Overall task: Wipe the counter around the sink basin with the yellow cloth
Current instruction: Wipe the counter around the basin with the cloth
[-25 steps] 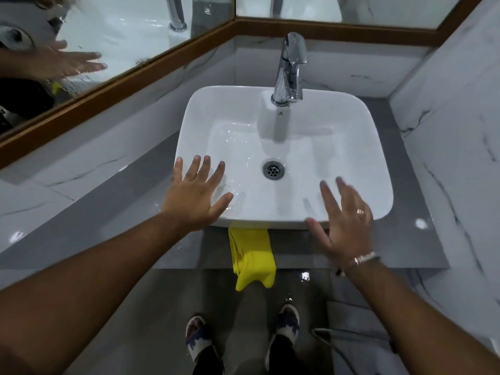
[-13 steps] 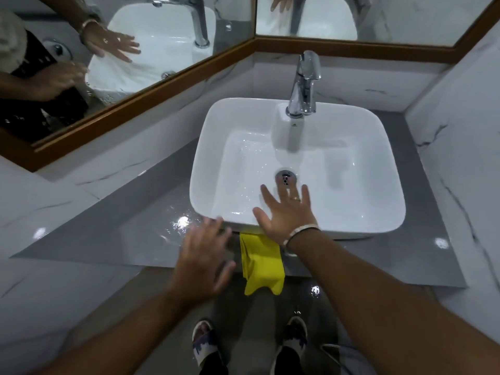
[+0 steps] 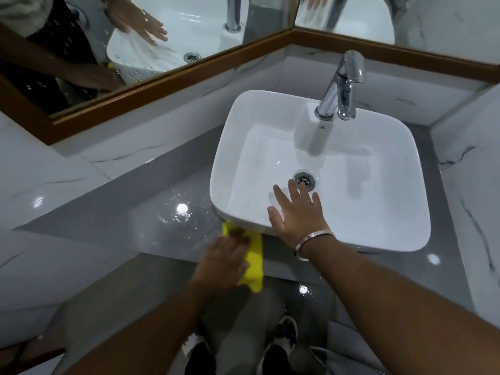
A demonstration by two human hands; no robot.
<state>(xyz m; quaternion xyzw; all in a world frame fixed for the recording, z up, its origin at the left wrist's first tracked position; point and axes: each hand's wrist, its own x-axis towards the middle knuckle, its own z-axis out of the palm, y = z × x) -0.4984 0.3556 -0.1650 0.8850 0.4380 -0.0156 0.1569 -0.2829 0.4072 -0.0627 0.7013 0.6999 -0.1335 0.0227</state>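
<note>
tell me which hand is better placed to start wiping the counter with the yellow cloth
Left. The left hand already lies on the yellow cloth at the counter edge, beside the wet patch. The right hand is spread flat on the sink basin front rim, away from the cloth.

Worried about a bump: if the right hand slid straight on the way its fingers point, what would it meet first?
Probably the drain: the right hand lies flat in the basin, fingers aimed at it. The tap stands farther back.
</note>
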